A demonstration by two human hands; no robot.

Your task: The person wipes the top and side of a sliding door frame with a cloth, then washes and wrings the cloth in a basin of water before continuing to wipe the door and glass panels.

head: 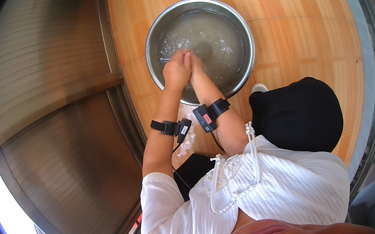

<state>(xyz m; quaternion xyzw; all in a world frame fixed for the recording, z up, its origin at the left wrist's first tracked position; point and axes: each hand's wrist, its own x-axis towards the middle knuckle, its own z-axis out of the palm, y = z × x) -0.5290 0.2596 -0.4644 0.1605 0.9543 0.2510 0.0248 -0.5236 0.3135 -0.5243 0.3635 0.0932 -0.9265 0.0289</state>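
Observation:
A round stainless steel basin (248, 58) stands on the floor in front of me, holding cloudy water (218, 25) with ripples and bright reflections. Over its near left part, my left hand (175, 70) and my right hand (196, 62) are pressed together, fingers folded against each other. Both appear at or just above the water surface. Whether anything lies between the palms is hidden, and the fingertips are slightly blurred. A darker round patch shows in the water just beyond the hands.
Wood-patterned flooring (290, 41) surrounds the basin. A brown metal-framed panel door (75, 173) rises close on the left. My black-clad knee (296, 117) and a light shoe (258, 88) are right of the basin. Strapped sensor boxes (205, 118) with cables sit on both forearms.

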